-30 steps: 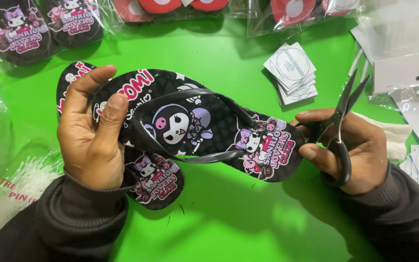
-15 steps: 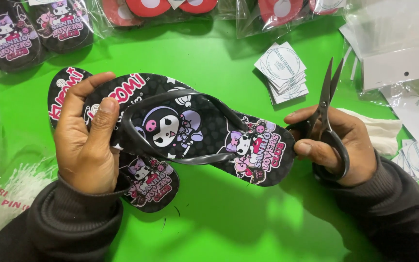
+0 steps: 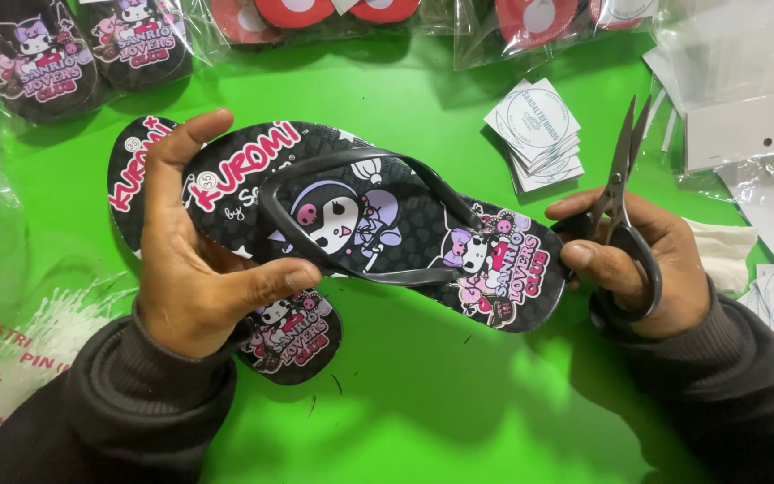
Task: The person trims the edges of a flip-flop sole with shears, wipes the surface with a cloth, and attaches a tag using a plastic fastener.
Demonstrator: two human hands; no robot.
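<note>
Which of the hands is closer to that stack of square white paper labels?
Right. The right hand, holding scissors, sits just below-right of the labels; the left hand grips the flip-flops far left.

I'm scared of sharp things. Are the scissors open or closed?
Open a little. The scissors in the right hand show two blade tips apart, pointing up.

We see only part of the lower sandal [image 3: 288,336]: the top sandal [image 3: 378,224] and our left hand [image 3: 194,278] cover its middle. The top sandal's heel hides our right hand's [image 3: 638,269] fingertips. Above the top sandal, bagged sandals [image 3: 55,54] are cut off by the edge.
</note>
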